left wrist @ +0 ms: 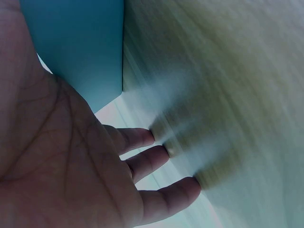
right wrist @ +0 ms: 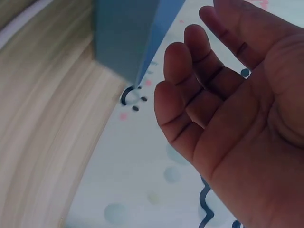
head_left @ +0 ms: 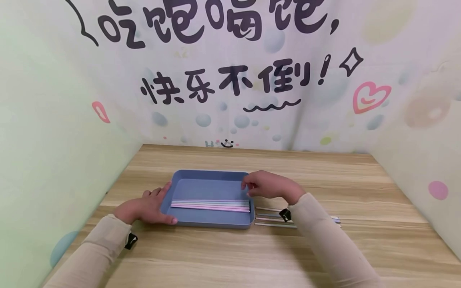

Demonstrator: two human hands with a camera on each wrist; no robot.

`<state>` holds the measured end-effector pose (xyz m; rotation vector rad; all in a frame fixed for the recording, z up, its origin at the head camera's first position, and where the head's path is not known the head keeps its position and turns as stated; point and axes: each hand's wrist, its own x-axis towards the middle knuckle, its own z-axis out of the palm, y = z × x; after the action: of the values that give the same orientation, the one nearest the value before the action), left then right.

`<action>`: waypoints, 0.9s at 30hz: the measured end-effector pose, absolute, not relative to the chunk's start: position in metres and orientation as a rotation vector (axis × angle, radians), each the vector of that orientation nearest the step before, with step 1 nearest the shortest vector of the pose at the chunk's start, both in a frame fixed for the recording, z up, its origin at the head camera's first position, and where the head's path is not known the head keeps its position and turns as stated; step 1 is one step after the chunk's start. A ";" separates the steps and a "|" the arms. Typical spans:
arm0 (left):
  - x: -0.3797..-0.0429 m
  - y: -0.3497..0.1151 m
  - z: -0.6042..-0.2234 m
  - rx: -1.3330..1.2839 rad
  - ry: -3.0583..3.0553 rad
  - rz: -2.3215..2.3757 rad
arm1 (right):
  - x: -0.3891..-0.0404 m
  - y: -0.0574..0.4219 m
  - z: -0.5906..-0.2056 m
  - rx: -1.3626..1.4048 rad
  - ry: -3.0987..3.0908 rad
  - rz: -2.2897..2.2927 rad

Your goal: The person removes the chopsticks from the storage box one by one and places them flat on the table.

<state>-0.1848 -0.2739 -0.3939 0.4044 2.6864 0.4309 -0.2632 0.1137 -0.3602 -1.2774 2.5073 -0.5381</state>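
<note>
From where I stand, a shallow blue tray point(head_left: 205, 188) sits near the middle of the frame, flat on the wood-grain surface point(head_left: 216, 256). A row of slim pastel sticks point(head_left: 210, 205) lies inside it, side by side, running left to right across the front half of its floor.

The left hand point(head_left: 149, 206) is at the tray's left end, its grip spread wide, the thumb by the front left corner and a finger reaching up along the left rim. It braces there without curling round anything. The left wrist view shows three of its fingertips down by the surface, outside the tray wall.

The right hand point(head_left: 268, 185) is by the tray's upper right corner, fingers loosely bent, its grip slack with nothing in it. I cannot tell whether any part of it touches the rim.

More sticks point(head_left: 275, 225) lie on the surface right of the tray, partly hidden beneath the beige right sleeve point(head_left: 331, 240). Across the top of the frame hangs a pale backdrop point(head_left: 216, 120) with big dark lettering and, at upper right, a pink heart point(head_left: 371, 97).
</note>
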 end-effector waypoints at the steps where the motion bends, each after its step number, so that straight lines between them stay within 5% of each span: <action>1: -0.185 -0.274 -0.394 0.404 2.684 0.432 | -0.264 0.109 -0.359 -1.280 2.506 -0.535; 27: -0.185 -0.274 -0.398 0.410 2.688 0.436 | -0.279 0.012 -0.377 -1.240 2.376 -0.559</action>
<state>-0.1854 -0.2741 -0.3979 0.4105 2.6880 0.4359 -0.2791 0.0124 -0.3775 -1.2399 2.3760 -0.5586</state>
